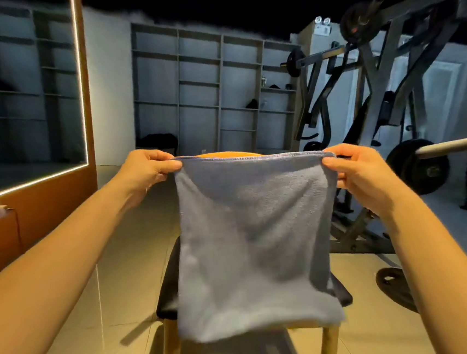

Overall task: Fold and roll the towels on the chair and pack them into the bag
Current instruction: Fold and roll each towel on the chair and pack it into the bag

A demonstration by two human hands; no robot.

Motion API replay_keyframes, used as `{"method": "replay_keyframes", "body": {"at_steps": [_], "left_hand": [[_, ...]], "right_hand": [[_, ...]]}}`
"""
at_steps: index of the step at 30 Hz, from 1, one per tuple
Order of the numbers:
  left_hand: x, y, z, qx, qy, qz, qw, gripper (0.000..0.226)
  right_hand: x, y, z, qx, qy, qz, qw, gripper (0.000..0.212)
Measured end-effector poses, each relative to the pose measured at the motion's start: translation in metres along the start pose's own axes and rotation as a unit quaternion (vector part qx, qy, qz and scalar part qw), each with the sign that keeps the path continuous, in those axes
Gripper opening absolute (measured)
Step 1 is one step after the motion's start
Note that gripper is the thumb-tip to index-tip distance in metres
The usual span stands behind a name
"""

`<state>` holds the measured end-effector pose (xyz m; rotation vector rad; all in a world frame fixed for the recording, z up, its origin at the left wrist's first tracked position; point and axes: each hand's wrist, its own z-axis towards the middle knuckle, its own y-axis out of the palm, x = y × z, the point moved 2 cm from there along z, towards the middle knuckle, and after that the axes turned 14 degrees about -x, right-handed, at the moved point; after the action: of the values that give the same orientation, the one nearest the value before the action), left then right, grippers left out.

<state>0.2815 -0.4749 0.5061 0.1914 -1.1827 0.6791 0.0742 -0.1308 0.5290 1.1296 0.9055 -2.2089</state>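
You hold the grey towel (254,240) up by its top corners — your left hand (143,172) pinching the left corner, your right hand (360,174) the right — so it hangs flat in front of the black-seated chair (167,291).

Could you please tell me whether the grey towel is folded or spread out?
Spread out: the left hand and right hand pinch the top corners of the towel, which hangs flat.

Lighting was dim; an LED strip (79,77) glared at frame left. Edges were bowed; the towel (252,232) was blurred at its hem.
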Motion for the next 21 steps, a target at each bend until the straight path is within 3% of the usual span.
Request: {"method": "replay_keyframes", "body": {"at_steps": [6,10,15,21], "left_hand": [[0.004,-0.014,-0.01,-0.039,-0.02,-0.042,0.998,0.016],[-0.003,-0.015,-0.001,-0.066,-0.029,-0.077,0.994,0.011],[-0.034,-0.005,0.023,-0.064,-0.093,-0.021,0.993,0.009],[-0.113,0.016,0.063,-0.062,-0.192,0.075,0.977,0.009]], "right_hand": [[-0.007,0.005,-0.009,-0.077,0.005,0.079,0.994,0.027],[0.009,0.005,-0.002,-0.066,0.031,0.097,0.993,0.022],[0.057,0.002,0.031,0.031,0.094,0.004,0.995,0.018],[0.143,0.014,0.08,0.06,0.216,-0.124,0.967,0.007]]}}
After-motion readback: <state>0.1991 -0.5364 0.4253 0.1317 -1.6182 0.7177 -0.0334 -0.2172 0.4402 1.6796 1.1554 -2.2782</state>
